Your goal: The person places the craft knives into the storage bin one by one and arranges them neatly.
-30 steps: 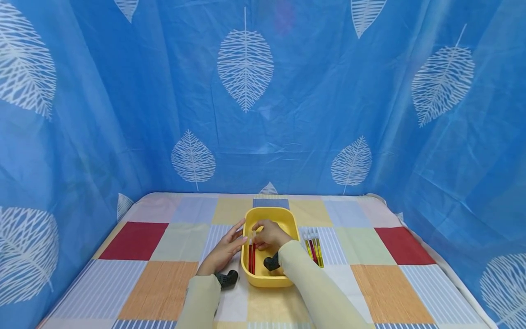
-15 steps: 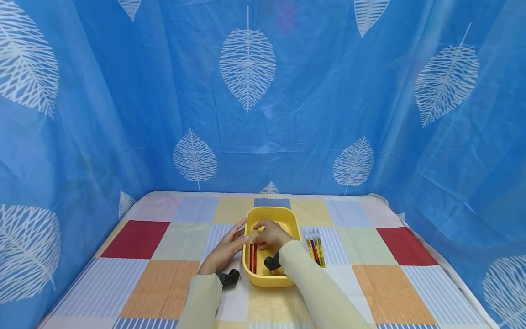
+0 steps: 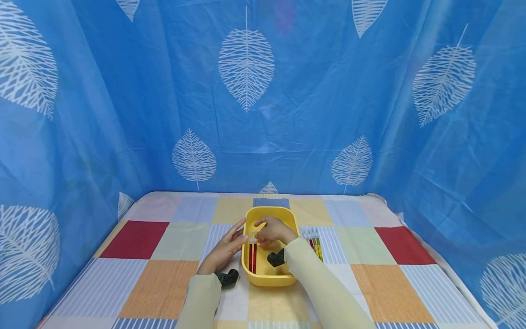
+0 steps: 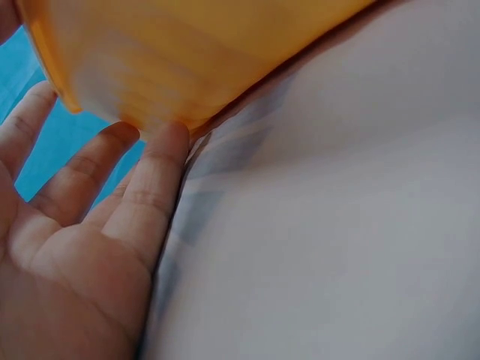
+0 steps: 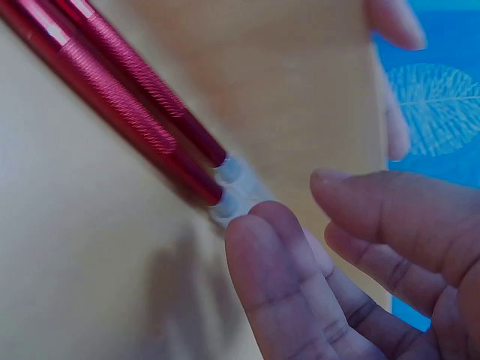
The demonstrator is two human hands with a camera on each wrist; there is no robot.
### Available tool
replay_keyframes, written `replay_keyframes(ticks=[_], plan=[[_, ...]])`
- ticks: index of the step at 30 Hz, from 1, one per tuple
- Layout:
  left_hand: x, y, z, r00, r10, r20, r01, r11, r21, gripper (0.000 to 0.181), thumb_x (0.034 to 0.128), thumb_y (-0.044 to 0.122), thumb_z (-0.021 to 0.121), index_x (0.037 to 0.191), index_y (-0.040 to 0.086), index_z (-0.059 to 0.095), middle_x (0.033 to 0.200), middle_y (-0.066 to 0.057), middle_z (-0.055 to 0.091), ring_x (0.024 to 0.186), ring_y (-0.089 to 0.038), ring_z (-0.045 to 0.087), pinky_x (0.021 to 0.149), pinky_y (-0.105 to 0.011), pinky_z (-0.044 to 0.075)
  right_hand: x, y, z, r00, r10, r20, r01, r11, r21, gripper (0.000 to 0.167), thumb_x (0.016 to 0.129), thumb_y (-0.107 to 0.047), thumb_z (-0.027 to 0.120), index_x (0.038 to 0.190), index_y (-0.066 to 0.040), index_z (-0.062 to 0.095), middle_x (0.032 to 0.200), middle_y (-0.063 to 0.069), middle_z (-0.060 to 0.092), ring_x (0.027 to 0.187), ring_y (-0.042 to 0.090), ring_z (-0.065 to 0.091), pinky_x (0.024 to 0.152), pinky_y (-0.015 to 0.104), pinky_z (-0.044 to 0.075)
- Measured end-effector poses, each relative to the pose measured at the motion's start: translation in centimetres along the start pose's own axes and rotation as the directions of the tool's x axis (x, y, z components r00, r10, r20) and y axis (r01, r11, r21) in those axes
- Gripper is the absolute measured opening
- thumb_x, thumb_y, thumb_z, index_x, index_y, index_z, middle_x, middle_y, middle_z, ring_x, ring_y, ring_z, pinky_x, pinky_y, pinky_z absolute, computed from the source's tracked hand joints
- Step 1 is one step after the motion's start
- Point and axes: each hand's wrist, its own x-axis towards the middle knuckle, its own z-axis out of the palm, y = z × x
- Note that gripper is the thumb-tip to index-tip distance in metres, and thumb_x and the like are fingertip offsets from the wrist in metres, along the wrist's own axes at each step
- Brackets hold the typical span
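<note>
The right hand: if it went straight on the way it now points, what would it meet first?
Most likely the translucent caps on the two slim red pen-like tools inside the yellow rectangular plastic tray; the right hand seems very near or touching them, but depth is unclear.

One yellow tray (image 3: pixel 271 282), two red pen-like tools (image 5: pixel 118 97) inside, four pen-like tools (image 3: pixel 315 244) outside

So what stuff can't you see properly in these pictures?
Head view: the lower ends of some yellow and red pens beside the yellow box, hidden by the right sleeve.
Right wrist view: the far ends of the two red pens, cut off by the picture's edge; whether the right fingers touch their clear tips, too blurry.
Left wrist view: the rest of the box, cut off by the top edge.
</note>
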Motion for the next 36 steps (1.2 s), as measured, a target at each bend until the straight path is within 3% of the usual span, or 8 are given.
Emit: replay_keyframes(ticks=[7,12,18,26,33,36], plan=[[0.0,0.0,0.0,1.000,0.001,0.002,-0.001,1.000,0.004,0.074,0.1117,0.018,0.061,0.174,0.012,0.021,0.173,-0.032,0.024,0.157,-0.050,0.034,0.125,-0.064,0.033,-0.9,-0.3,-1.3,0.994,-0.093,0.052,0.090,0.995,0.051,0.043,0.100,0.001,0.071,0.141,0.008,0.062,0.098,0.019,0.075,0.083,0.028,0.077,0.079,0.042,0.068],[-0.1,-0.1,0.1,1.000,-0.009,-0.009,0.009,1.000,-0.010,0.073,0.1113,0.017,0.060,0.174,0.012,0.023,0.173,-0.033,0.023,0.157,-0.052,0.032,0.126,-0.065,0.031,-1.8,-0.4,-2.2,0.982,-0.171,0.084,0.165,0.984,0.066,0.044,0.102,-0.002,0.071,0.143,0.010,0.060,0.102,0.016,0.073,0.091,0.031,0.076,0.084,0.046,0.067],[-0.1,0.0,0.1,1.000,-0.007,-0.006,0.007,1.000,-0.020,0.073,0.1115,0.015,0.059,0.174,0.012,0.022,0.173,-0.033,0.023,0.157,-0.051,0.031,0.127,-0.064,0.030,-3.0,-0.6,-3.5,0.969,-0.227,0.100,0.222,0.973,0.061,0.046,0.104,-0.005,0.068,0.146,0.011,0.058,0.107,0.016,0.072,0.099,0.037,0.076,0.085,0.043,0.067],[-0.1,0.2,0.3,1.000,-0.007,-0.017,0.006,1.000,-0.006,0.073,0.1113,0.016,0.061,0.174,0.013,0.023,0.173,-0.031,0.026,0.156,-0.049,0.035,0.125,-0.064,0.033,-4.5,-0.2,-4.8,0.955,-0.291,0.050,0.288,0.955,0.066,0.047,0.107,-0.010,0.068,0.148,0.010,0.057,0.110,0.015,0.073,0.103,0.043,0.074,0.086,0.041,0.067],[-0.2,0.3,0.4,0.999,-0.007,-0.044,0.008,1.000,0.006,0.075,0.1097,0.021,0.065,0.173,0.014,0.027,0.172,-0.030,0.029,0.157,-0.049,0.034,0.124,-0.063,0.035,-5.7,0.5,-5.6,0.916,-0.401,-0.026,0.401,0.910,0.101,0.044,0.108,-0.010,0.066,0.146,0.011,0.058,0.113,0.026,0.071,0.101,0.048,0.073,0.085,0.039,0.066],[-0.3,0.3,0.3,0.999,-0.004,-0.034,0.004,1.000,0.002,0.074,0.1102,0.018,0.064,0.173,0.014,0.026,0.173,-0.030,0.028,0.158,-0.048,0.033,0.125,-0.062,0.034,-6.2,0.9,-5.8,0.903,-0.424,-0.068,0.430,0.896,0.113,0.042,0.108,-0.007,0.066,0.145,0.011,0.059,0.112,0.025,0.072,0.095,0.038,0.075,0.086,0.041,0.066]])
